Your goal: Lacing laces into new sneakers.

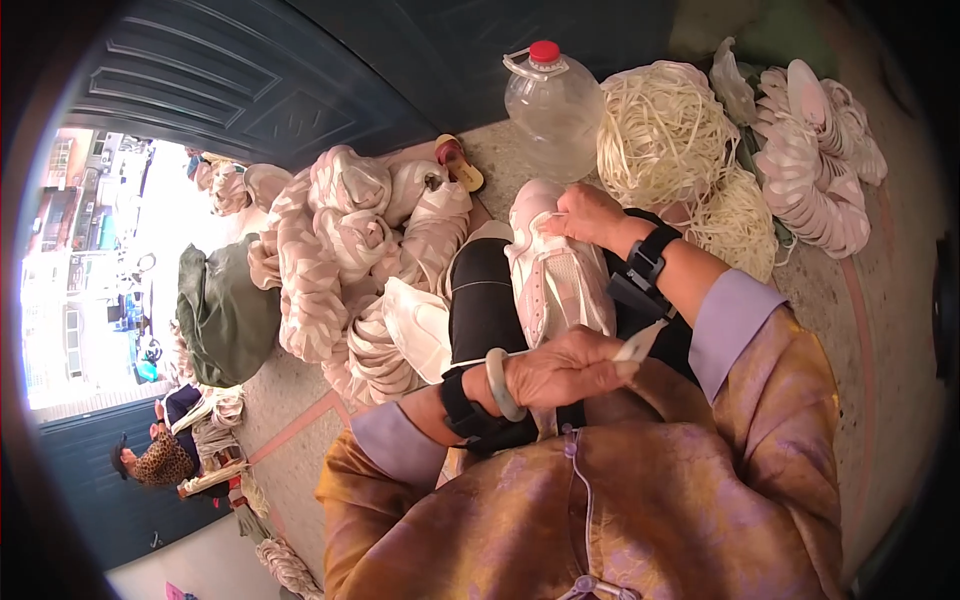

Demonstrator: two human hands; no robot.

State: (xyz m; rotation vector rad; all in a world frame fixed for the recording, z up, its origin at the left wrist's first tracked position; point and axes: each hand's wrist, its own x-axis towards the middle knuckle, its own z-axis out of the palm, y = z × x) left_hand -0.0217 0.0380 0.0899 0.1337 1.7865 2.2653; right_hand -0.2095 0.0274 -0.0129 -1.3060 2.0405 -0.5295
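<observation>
A pale pink-and-white sneaker upper (562,285) lies lengthwise across my lap, with rows of lace holes along its front. My right hand (587,217) is closed at its far end, pinching a thin white lace there. Nearer to me, my left hand (568,368) is closed around a small whitish pointed piece (640,343), whose exact kind I cannot make out. The left hand is beside the near end of the upper. A pale bangle (502,384) circles my left wrist, and both wrists wear black straps.
Bundled shoe uppers (350,235) are heaped to the left, beside a dark green sack (225,315). Ahead stand a clear jug (553,110) with a red cap and a pile of cream laces (665,130). More uppers (815,160) lie at far right. Another person (165,450) sits far left.
</observation>
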